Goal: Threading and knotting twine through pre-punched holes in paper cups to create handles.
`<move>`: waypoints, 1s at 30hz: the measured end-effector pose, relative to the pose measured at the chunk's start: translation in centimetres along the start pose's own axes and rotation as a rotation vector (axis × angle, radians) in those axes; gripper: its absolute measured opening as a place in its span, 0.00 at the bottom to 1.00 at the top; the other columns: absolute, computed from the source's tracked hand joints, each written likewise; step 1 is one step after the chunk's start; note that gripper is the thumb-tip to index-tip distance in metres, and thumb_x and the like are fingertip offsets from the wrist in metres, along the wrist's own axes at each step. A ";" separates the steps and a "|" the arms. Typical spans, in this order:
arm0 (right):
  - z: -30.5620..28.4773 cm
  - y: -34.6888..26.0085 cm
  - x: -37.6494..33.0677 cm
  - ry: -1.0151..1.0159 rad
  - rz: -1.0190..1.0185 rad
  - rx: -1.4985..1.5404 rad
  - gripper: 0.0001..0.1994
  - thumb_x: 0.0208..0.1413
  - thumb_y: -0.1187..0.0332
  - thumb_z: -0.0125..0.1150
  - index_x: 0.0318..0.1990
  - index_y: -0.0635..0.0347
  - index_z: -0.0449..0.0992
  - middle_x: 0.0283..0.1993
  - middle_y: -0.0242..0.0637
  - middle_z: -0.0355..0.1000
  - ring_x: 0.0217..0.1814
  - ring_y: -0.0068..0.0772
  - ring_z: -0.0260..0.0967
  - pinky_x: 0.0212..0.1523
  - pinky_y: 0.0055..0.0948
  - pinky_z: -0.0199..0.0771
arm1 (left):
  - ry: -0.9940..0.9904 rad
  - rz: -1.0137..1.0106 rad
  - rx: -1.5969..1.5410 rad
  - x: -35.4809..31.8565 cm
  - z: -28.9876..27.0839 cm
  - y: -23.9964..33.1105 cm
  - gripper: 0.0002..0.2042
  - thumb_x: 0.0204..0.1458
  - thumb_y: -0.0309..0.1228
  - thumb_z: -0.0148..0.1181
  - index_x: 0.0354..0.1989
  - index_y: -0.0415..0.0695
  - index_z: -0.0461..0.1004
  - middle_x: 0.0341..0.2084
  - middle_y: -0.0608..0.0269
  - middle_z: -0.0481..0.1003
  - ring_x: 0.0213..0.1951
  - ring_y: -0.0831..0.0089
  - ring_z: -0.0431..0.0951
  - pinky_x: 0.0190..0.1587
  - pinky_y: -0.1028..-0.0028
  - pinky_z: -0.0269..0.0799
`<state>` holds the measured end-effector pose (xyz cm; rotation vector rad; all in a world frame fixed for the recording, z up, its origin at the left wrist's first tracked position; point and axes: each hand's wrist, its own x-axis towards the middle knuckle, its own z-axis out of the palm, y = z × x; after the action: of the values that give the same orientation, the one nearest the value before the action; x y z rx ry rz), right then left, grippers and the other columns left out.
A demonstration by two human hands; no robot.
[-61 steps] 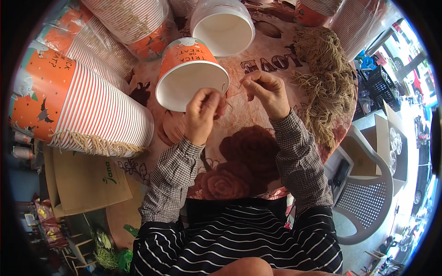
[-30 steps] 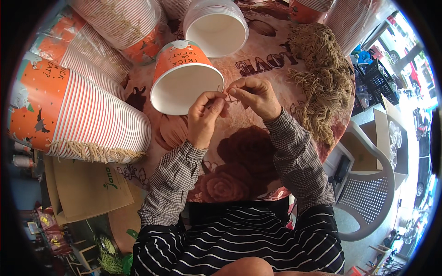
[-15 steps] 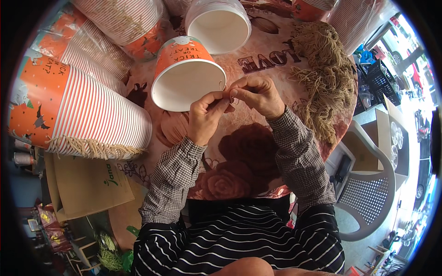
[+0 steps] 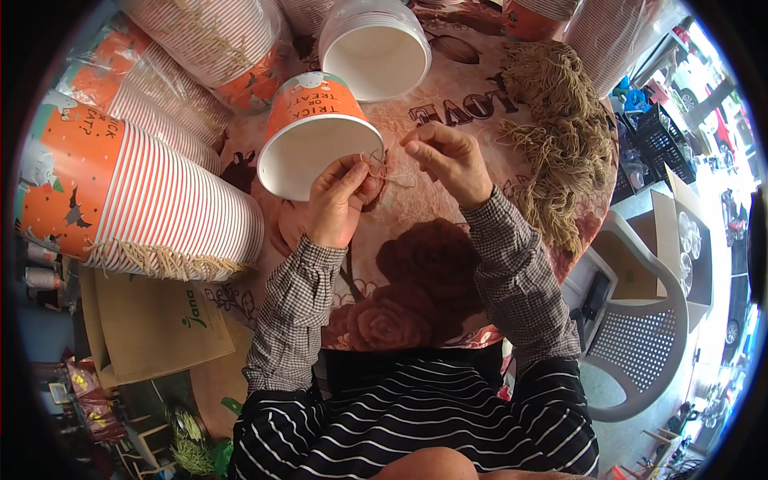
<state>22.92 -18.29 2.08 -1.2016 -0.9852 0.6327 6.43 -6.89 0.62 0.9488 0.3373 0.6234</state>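
My left hand point(image 4: 338, 200) is closed in a pinch on a thin piece of tan twine point(image 4: 394, 175), whose loose loop and ends stick out to the right of its fingertips. To the right and apart from it, my right hand point(image 4: 450, 162) is curled, thumb and forefinger close together; anything between them is too small to make out. Just behind my left hand an orange and white paper bucket point(image 4: 316, 152) lies on its side, its white mouth toward me. A large bunch of tan cords point(image 4: 560, 152) lies at the table's right side.
Stacked paper buckets point(image 4: 176, 192) lie along the left, cords draped on the nearest. More stacks in clear plastic point(image 4: 376, 56) stand at the back. The table has a flowered cloth point(image 4: 432, 256). A grey plastic chair point(image 4: 640, 352) and a cardboard box point(image 4: 160, 328) flank it.
My hands, together at the twine before, have parted. The left moved slightly left and down with the twine; the right drew back a little, and more twine now shows between them.
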 end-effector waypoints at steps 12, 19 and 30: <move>1.0 1.3 -0.4 -0.135 0.050 0.027 0.07 0.54 0.71 0.62 0.38 0.62 0.75 0.31 0.27 0.73 0.31 0.13 0.68 0.31 0.16 0.70 | 0.008 0.058 0.112 -0.4 0.8 -0.4 0.05 0.56 0.26 0.55 0.38 0.39 0.73 0.30 0.66 0.76 0.30 0.81 0.75 0.35 0.83 0.72; 1.2 0.1 -0.4 -0.080 0.072 -0.012 0.06 0.57 0.69 0.58 0.35 0.63 0.73 0.28 0.25 0.70 0.29 0.13 0.65 0.29 0.18 0.69 | 0.062 0.174 0.516 0.0 0.2 -0.4 0.08 0.55 0.29 0.59 0.36 0.37 0.74 0.25 0.70 0.73 0.25 0.86 0.67 0.29 0.84 0.65; 1.6 0.0 -0.9 -0.100 -0.389 -0.712 0.05 0.49 0.70 0.60 0.35 0.56 0.75 0.34 0.35 0.70 0.34 0.41 0.72 0.33 0.34 0.74 | -0.085 -0.196 -0.149 -0.1 -0.2 0.4 0.08 0.57 0.32 0.56 0.36 0.40 0.75 0.24 0.69 0.70 0.23 0.79 0.66 0.26 0.80 0.61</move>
<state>21.09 -18.31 1.91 -1.5355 -1.5532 0.0132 6.08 -6.70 0.87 0.7861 0.2999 0.4215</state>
